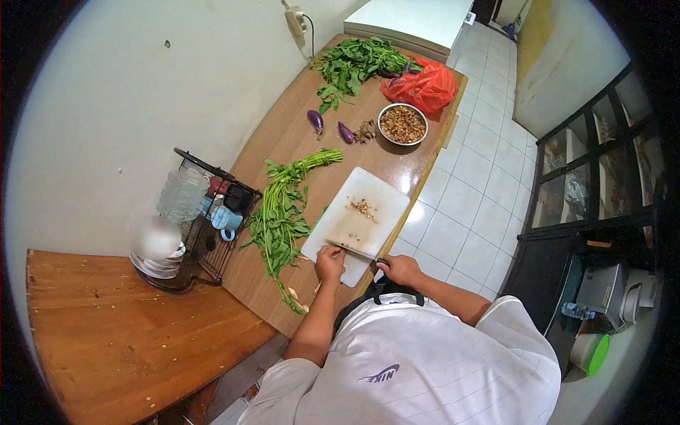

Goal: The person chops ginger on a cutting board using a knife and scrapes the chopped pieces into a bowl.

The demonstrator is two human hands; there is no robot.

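My right hand (399, 270) is wrapped round the dark handle of a knife (355, 248), whose blade lies across the lower part of a white cutting board (384, 191). At the blade's left end, my left hand (330, 263) is closed over the board, its fingers pinched on something too small to make out. Small brown and pale chopped bits (363, 208) lie in the middle of the board. Left of the board is a bunch of leafy greens (280, 212) with pale green stems.
Two purple eggplants (315, 120) lie beyond the board. A metal bowl (402, 125) of brown pieces stands near the right edge, below a red plastic bag (425, 86) and more greens (358, 62). A dish rack (212, 241) with cups and plates stands at the left.
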